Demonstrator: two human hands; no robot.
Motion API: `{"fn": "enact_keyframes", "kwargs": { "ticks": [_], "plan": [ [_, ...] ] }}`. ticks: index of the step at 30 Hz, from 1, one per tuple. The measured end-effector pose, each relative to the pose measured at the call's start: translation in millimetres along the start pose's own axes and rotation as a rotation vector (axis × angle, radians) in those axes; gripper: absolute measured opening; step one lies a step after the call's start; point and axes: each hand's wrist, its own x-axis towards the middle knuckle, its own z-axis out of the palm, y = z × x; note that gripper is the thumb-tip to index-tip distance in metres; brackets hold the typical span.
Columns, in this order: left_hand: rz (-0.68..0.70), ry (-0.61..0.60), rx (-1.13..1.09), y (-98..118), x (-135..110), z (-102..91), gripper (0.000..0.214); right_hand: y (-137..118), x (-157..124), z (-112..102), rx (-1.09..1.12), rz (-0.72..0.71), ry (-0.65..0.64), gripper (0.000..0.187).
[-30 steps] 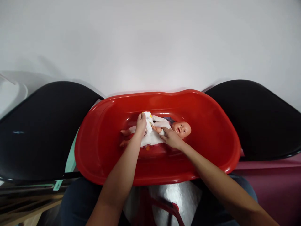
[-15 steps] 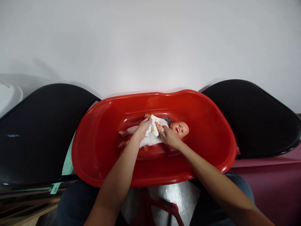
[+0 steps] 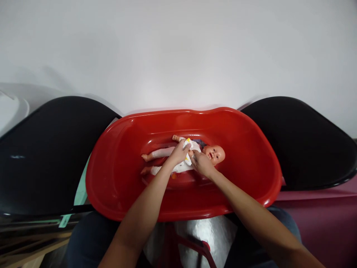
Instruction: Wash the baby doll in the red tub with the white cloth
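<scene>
Currently, left hand (image 3: pixel 178 154) pinches white garment (image 3: pixel 188 158) on baby doll (image 3: pixel 214 154) in red tub (image 3: pixel 117 130); right hand (image 3: pixel 203 164) has fingers (image 3: pixel 195 158) pressed together at doll's chest.

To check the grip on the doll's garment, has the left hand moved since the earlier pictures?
Yes. The left hand has shifted toward the head end of the red plastic tub.

Bright, flat light here, soft & even, no clear source. White surface (image 3: pixel 178 48) is palest around 12 o'clock, faint soft shadow at 10. Hard glare on foil (image 3: pixel 208 238) at 6, glossy highlights along tub (image 3: pixel 178 115) rim. Fisheye bends black panels (image 3: pixel 50 160) at 9 & 3. Murky, low detail at 7.
</scene>
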Motion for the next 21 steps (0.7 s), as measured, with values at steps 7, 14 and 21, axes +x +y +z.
{"fn": "enact_keyframes", "kwargs": {
  "ticks": [7, 14, 21],
  "plan": [
    [0.217, -0.070, 0.191, 7, 4, -9.1, 0.022, 2, 2, -2, 0.065, 0.005, -0.018, 0.037],
    [0.328, -0.114, 0.288, 19, 1, -11.3, 0.023, 4, 3, 1, 0.022, 0.011, -0.008, 0.032],
    [0.052, -0.092, 0.192, 13, -4, -12.5, 0.038, 4, 2, 5, -0.014, -0.010, 0.007, 0.036]
  ]
}}
